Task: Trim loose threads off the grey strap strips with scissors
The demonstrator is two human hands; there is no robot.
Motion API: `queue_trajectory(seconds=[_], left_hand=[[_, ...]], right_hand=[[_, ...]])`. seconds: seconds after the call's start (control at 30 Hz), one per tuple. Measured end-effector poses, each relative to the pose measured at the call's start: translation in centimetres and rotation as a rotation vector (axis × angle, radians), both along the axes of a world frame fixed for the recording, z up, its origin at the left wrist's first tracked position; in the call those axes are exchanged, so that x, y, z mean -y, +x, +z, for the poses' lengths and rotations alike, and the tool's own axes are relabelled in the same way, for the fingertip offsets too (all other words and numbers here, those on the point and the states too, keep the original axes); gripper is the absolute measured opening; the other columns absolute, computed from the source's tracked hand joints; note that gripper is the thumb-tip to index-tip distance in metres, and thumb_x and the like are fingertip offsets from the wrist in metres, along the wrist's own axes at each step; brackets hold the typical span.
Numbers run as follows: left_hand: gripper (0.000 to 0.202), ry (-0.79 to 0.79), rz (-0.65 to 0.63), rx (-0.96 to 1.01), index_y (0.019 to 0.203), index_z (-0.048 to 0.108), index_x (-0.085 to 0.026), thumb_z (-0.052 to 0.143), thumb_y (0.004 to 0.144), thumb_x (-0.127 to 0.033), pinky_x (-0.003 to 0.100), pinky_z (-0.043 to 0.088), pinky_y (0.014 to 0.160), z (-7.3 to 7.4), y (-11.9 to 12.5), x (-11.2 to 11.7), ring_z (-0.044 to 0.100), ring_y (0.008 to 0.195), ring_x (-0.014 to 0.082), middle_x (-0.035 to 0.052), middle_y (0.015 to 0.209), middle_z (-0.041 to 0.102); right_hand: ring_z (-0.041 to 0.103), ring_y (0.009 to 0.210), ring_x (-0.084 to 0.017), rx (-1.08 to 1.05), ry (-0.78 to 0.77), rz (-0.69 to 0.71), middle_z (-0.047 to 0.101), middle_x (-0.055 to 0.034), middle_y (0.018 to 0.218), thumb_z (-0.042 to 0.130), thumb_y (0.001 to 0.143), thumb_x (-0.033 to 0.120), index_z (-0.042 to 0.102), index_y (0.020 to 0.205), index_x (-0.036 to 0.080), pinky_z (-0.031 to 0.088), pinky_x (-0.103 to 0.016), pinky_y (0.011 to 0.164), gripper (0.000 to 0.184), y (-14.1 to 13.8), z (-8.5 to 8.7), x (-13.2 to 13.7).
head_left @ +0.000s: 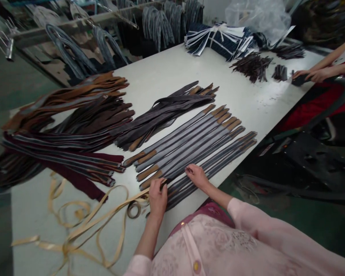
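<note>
A row of several grey straps with tan ends (189,142) lies side by side near the front edge of a white table (166,73). My left hand (157,197) is closed in a pinch on the near end of one strap, where a cream tape strip (103,218) reaches it. My right hand (197,176) lies on the darker straps at the front of the row, fingers curled and pressing on them. A tangle of the cream tape spreads over the table to the left of my left hand.
Piles of brown, dark and maroon straps (71,130) cover the table's left part. Another dark bundle (166,109) lies mid-table. Folded blue cloth (221,38) and short dark pieces (251,67) sit at the far end, where another person's hands (310,74) work.
</note>
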State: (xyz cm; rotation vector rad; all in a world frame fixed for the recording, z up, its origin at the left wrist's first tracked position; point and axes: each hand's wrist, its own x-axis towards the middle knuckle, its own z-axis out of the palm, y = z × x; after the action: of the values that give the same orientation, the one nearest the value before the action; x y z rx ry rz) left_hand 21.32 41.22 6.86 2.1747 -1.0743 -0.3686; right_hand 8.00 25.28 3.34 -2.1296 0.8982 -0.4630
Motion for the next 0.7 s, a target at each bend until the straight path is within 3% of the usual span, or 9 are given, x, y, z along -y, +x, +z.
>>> queue_trajectory(seconds=[0.1,0.23,0.37,0.5,0.7], left_hand=[[0.029,0.100,-0.060,0.084,0.105,0.052,-0.019,0.050,0.076,-0.024,0.035,0.042,0.084,-0.7,2.1,-0.2,0.050,0.095,0.0195,0.0063,0.096,0.054],[0.031,0.225,-0.190,0.176,0.102,0.054,-0.019,0.056,0.071,-0.024,0.036,0.041,0.080,-1.6,3.1,0.9,0.049,0.091,0.0210,0.0064,0.093,0.052],[0.028,0.280,-0.271,0.227,0.099,0.053,-0.018,0.056,0.071,-0.021,0.036,0.038,0.081,-1.5,3.3,1.9,0.047,0.092,0.0205,0.0064,0.094,0.049],[0.033,0.270,-0.360,0.238,0.105,0.050,-0.021,0.054,0.072,-0.018,0.035,0.037,0.082,-1.2,3.4,2.1,0.046,0.094,0.0200,0.0057,0.098,0.048],[0.009,0.299,-0.312,0.195,0.079,0.054,-0.019,0.054,0.070,-0.017,0.032,0.036,0.077,-1.0,3.5,2.4,0.049,0.085,0.0176,0.0034,0.087,0.050]], right_hand=[[0.049,0.062,-0.012,-0.111,-0.033,-0.143,0.053,-0.0001,0.065,0.045,0.078,0.027,0.057,0.070,0.019,0.036,-0.022,0.061,0.016,1.1,-0.6,0.8],[0.051,0.062,-0.013,-0.275,-0.018,-0.318,0.056,0.0003,0.063,0.049,0.074,0.031,0.057,0.070,0.020,0.035,-0.022,0.060,0.015,1.2,-1.6,3.6],[0.053,0.064,-0.014,-0.371,0.014,-0.262,0.058,0.0004,0.064,0.055,0.069,0.032,0.059,0.068,0.020,0.034,-0.022,0.059,0.013,0.9,-2.4,5.7],[0.053,0.064,-0.013,-0.386,0.004,-0.258,0.058,0.0012,0.063,0.056,0.068,0.033,0.060,0.066,0.020,0.033,-0.022,0.057,0.013,1.0,-2.8,5.8],[0.053,0.062,-0.012,-0.369,-0.020,-0.280,0.058,0.0019,0.063,0.057,0.068,0.033,0.059,0.066,0.021,0.032,-0.021,0.054,0.012,1.5,-2.7,5.5]])
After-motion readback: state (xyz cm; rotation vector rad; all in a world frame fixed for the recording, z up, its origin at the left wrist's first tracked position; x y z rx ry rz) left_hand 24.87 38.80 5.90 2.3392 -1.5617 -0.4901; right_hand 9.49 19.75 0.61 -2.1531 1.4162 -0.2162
